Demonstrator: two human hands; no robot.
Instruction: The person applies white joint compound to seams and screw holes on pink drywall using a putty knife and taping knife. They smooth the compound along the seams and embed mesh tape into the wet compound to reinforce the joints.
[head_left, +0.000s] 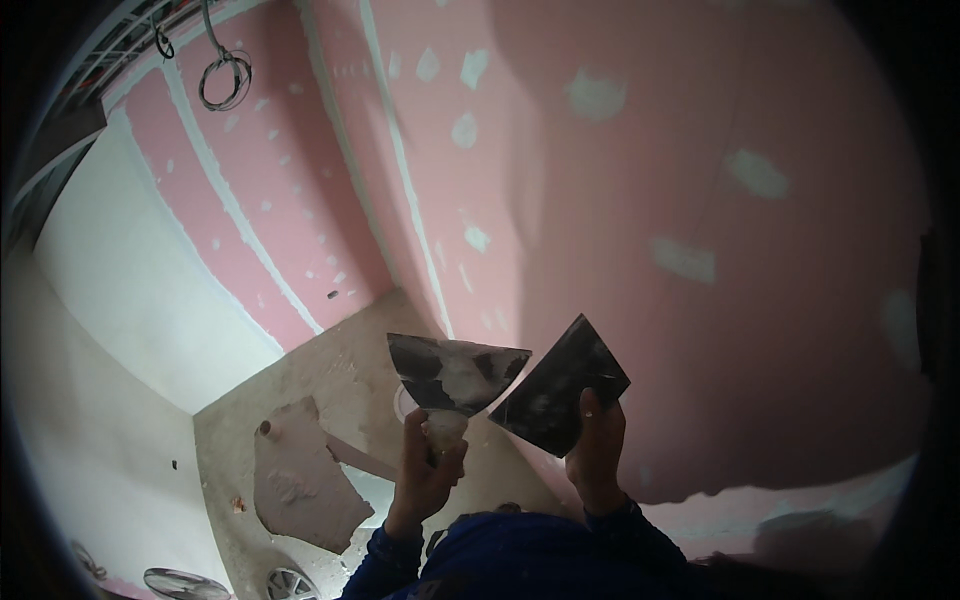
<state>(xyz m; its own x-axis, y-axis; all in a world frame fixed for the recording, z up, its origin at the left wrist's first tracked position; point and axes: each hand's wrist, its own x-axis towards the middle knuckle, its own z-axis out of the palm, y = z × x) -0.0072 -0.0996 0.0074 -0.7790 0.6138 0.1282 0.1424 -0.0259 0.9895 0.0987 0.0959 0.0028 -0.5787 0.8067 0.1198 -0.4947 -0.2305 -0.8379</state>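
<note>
My left hand (426, 480) grips a putty knife (418, 393) by its pale, compound-smeared handle. White-grey joint compound (470, 375) covers much of its wide blade. In my right hand (600, 445) is a dark flat blade (555, 385), roughly rectangular, with my thumb pressed on its face. Whether it has a handle is hidden by my fingers. The two blades are held up side by side, nearly meeting at their inner corners, in front of a pink plasterboard wall (640, 190) with white filler patches and taped seams.
A round pale rim (403, 402), perhaps a bucket's, shows partly behind the putty knife. On the concrete floor (225, 440) lies an irregular grey-brown sheet (305, 490) with lumps on it. Coiled cable (225, 82) hangs at the upper left. Wheel-like round objects (290, 583) stand at the lower left.
</note>
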